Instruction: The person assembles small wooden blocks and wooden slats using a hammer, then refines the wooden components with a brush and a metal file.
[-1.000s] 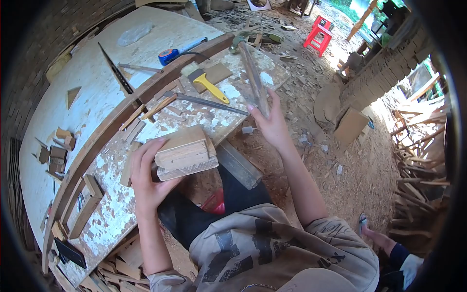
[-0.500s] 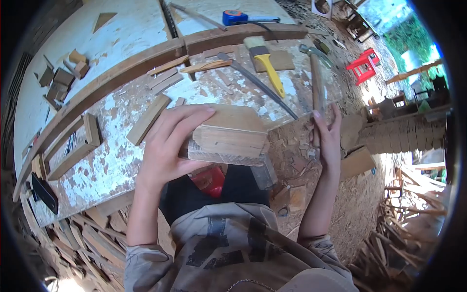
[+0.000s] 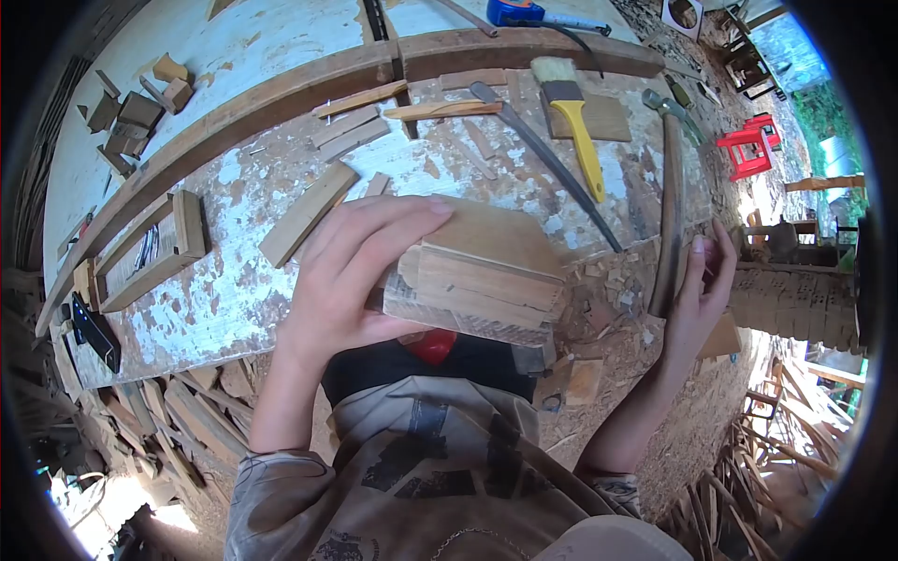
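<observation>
My left hand (image 3: 341,271) is closed around one end of a thick wooden block (image 3: 482,280), built of stacked layers with a flat top and held above my lap. My right hand (image 3: 702,285) is beside the lower end of a hammer's wooden handle (image 3: 671,206). Its fingers are bent and apart, with the thumb lifted off the handle, and I see nothing held there. The hammer's metal head (image 3: 659,100) lies at the far end. Part of the block's near end is covered by my left fingers.
On the paint-worn workbench (image 3: 215,309) lie a yellow-handled brush (image 3: 580,140), a dark metal bar (image 3: 552,164), a short wood strip (image 3: 309,213) and a wooden frame (image 3: 154,252). A long rail (image 3: 253,107) crosses it. A blue tape measure (image 3: 514,11) sits at the back; a red stool (image 3: 748,150) stands beyond.
The view has turned, so the bench things appear farther right. My right thumb has come away from the hammer handle. The block stays in my left hand.
</observation>
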`<action>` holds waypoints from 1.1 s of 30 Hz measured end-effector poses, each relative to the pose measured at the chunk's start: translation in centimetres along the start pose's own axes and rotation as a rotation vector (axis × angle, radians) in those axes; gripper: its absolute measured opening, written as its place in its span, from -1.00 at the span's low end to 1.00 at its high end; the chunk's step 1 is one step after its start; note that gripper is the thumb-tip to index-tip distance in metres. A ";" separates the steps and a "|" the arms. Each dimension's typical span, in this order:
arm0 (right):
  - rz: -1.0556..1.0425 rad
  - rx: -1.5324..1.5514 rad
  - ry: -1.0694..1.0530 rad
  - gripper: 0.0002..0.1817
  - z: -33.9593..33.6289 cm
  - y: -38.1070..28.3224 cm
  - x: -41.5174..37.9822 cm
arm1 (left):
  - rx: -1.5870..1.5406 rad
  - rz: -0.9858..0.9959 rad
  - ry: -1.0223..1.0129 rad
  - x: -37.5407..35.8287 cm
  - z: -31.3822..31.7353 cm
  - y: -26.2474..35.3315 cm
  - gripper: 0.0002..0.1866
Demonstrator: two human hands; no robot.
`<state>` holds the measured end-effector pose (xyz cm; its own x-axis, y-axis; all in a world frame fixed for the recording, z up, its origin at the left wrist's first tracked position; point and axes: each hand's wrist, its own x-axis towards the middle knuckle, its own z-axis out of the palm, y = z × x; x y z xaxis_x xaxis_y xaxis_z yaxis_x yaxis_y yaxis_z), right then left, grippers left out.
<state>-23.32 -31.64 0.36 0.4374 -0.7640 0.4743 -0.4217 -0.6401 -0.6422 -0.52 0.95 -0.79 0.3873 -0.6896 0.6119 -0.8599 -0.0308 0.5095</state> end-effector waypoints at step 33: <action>0.040 0.772 -0.454 -0.17 6.8 -8.8 -2.8 | -0.188 0.041 0.074 -1.1 0.8 -1.1 0.04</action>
<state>-15.47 -23.32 0.58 0.7752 -0.5740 0.2637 0.1363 -0.2556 -0.9571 -0.32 1.16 -2.52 0.3825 -0.6325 0.6735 -0.8009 0.1364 0.5830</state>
